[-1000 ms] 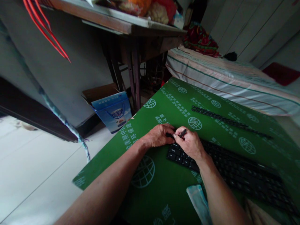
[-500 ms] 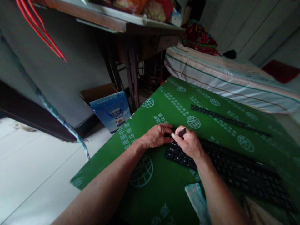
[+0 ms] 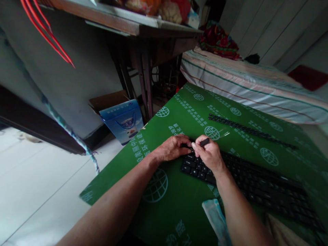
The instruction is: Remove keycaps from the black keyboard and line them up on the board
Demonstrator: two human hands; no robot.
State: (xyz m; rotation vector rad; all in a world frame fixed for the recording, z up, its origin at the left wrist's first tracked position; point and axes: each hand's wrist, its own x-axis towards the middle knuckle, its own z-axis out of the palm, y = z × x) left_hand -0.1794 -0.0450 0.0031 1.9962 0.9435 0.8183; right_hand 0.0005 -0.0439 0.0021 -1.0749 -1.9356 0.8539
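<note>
A black keyboard (image 3: 258, 188) lies slantwise on a green printed board (image 3: 164, 218). My left hand (image 3: 173, 148) is at its far left corner, fingers curled and pressed against the edge; they partly hide the corner. My right hand (image 3: 210, 155) is closed over the upper left keys, pinching a short, dark, stick-like tool (image 3: 204, 142). Its working end is hidden by my fingers, close to my left fingertips. A few thin pale streaks (image 3: 225, 134) show beyond my right knuckles; I cannot tell what they are.
Across the board lies a long black strip (image 3: 251, 130). A pale blue cloth (image 3: 214, 215) sits by my right forearm. Left of the board stands a blue carton (image 3: 123, 121), below a wooden table (image 3: 169, 31). A bed (image 3: 251, 85) borders the far side.
My right hand has shifted slightly to the right, and the dark tool shows more of its length. Pale streaks now appear beyond it. My left hand stays at the keyboard's corner.
</note>
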